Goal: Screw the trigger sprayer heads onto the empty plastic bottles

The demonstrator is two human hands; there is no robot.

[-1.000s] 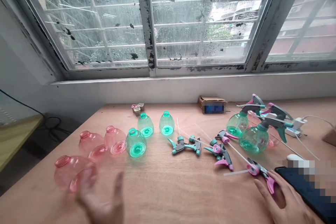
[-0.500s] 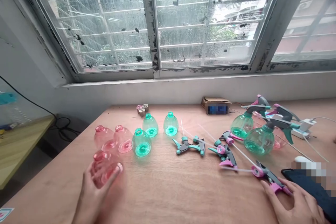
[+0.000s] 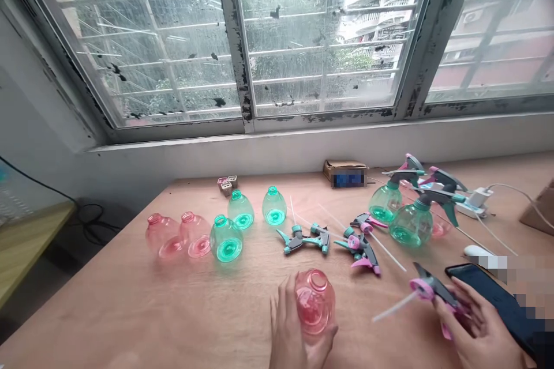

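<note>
Clearly, the left hand [image 3: 294, 323] is only partly closed, its fingers curved along one side of the red bottle [image 3: 315, 302] and its thumb low on the other, so the bottle sits in its grasp at the near middle of the table [image 3: 225, 317]; whether the base touches the wood I cannot tell. The right hand [image 3: 480, 323] is bent around a pink-and-grey spray head [image 3: 436, 283], gripping it toward its trigger end, with the white tube [image 3: 395, 307] poking out to the left. My worry would be the bottle's smooth, rounded wall: too light a hold on such a curve could let it twist or slip, while a hard squeeze might dent what looks like thin plastic. That long tube could bend if it were bumped, and a careless sweep of the right hand could nudge the dark phone [image 3: 480, 279] just beside it. As for looks, the bottle is see-through pinkish red, squat and bulbous, leaning with its round, uncapped mouth showing; I can make out no liquid inside. Farther off lie loose spray heads [image 3: 366, 253], with two paired red bottles [image 3: 194, 236] and three green bottles [image 3: 227, 239] to their left.
</note>
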